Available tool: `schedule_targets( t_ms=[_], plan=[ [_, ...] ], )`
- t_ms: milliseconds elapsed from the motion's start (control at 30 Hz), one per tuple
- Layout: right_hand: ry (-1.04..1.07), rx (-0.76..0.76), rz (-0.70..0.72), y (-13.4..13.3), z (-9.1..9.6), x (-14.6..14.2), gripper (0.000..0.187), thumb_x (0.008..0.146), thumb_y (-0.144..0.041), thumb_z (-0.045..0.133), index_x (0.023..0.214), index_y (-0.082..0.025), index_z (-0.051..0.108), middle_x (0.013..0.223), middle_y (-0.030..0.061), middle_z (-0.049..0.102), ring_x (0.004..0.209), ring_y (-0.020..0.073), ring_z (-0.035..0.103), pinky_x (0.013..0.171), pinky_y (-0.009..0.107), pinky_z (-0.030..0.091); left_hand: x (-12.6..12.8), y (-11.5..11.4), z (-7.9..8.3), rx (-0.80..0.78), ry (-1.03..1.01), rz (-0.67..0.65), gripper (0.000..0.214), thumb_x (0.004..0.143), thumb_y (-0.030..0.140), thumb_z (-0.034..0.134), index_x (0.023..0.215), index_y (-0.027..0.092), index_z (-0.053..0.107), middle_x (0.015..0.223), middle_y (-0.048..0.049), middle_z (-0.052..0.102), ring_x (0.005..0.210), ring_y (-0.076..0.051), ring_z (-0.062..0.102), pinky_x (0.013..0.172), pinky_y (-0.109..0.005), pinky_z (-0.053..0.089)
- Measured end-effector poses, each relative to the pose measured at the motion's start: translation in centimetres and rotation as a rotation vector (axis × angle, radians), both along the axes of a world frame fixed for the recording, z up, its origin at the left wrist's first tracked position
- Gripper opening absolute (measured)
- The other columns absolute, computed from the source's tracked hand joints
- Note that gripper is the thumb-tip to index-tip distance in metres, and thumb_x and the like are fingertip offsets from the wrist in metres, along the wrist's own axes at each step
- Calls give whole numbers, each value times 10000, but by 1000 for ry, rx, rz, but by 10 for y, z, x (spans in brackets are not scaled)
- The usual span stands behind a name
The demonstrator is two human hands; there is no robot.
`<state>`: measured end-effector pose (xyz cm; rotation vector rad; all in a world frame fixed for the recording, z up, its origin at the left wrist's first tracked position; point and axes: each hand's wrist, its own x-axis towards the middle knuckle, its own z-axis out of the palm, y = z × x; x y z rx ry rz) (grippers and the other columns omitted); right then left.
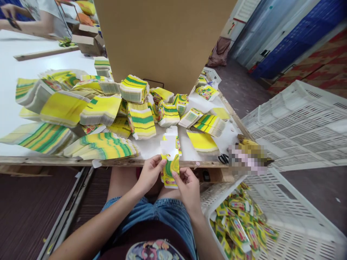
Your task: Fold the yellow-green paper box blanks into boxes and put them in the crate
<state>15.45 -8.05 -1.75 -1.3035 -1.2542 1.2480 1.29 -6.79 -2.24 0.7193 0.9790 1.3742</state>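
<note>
Both my hands hold one small yellow and green carton just in front of the table's near edge, above my lap. My left hand pinches its upper left side, fingers closed on the white flap. My right hand grips its right side with curled fingers. The carton's white flaps stand open at the top. More flat cartons lie on the table right behind it.
Stacks of flat yellow-green cartons cover the white table. A tall cardboard box stands behind. Scissors lie at the edge. A white crate at my right holds folded cartons. Another person works far left.
</note>
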Motion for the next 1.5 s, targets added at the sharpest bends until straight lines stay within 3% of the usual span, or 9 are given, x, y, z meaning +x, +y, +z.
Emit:
schedule_targets(
  t_ms=[167,433,633,733,833,967,1167,1400,1500],
  plan=[
    [-5,36,0,1,3,-5,274,831,-395,653,1016,-200,599,876,53,700,772,200,654,721,322,536,0,-6,-2,-43,45,-9,276,739,380,737,822,127,668,678,-15,697,578,-136,615,559,-223,491],
    [102,96,134,7,13,4,468,835,-305,666,1256,-252,466,1084,75,660,900,204,654,792,325,528,-14,-19,15,98,-27,-219,573,818,260,679,1290,256,355,1049,-70,697,927,-205,676,803,-301,519],
    [24,58,339,17,23,21,143,895,-355,581,875,-214,596,736,-6,590,634,139,561,564,229,454,-25,-21,12,72,-104,-449,386,697,175,787,974,196,519,898,-23,680,804,-158,661,725,-253,517],
    [-68,140,312,19,21,21,179,893,-342,589,785,-200,601,719,-5,565,668,137,547,609,226,445,-24,-24,7,56,-83,-416,526,704,157,782,1121,240,473,922,-9,672,782,-142,660,697,-240,515],
    [-25,145,239,20,19,20,184,879,-322,616,1042,-239,598,866,17,644,810,173,612,746,276,485,-23,-26,7,39,-82,-417,789,743,162,749,1371,301,292,1002,-35,681,813,-157,675,731,-272,525],
    [-137,248,280,23,21,26,255,935,-367,501,984,-229,710,1033,65,652,1020,218,583,927,351,429,-22,-25,7,62,7,-426,575,750,159,728,1283,202,516,1055,-81,688,898,-198,669,782,-293,523],
    [-336,60,356,21,26,29,369,814,-308,658,1165,-195,638,711,-23,560,609,137,496,569,243,407,-17,-24,10,86,154,-372,518,785,92,643,1278,225,557,1133,-72,683,994,-213,654,851,-304,508],
    [-452,136,293,14,25,17,271,847,-298,603,1094,-186,585,536,-95,410,483,113,413,505,221,337,-12,-21,13,12,-27,-363,543,717,142,740,1230,184,565,1019,-81,727,835,-203,705,770,-317,549],
    [-424,188,235,14,22,18,256,863,-359,591,1055,-193,621,655,-35,557,573,135,506,564,235,396,-3,-22,11,-6,-13,-343,596,673,156,784,1225,167,559,983,-92,737,756,-202,712,697,-311,563]
  ],
)
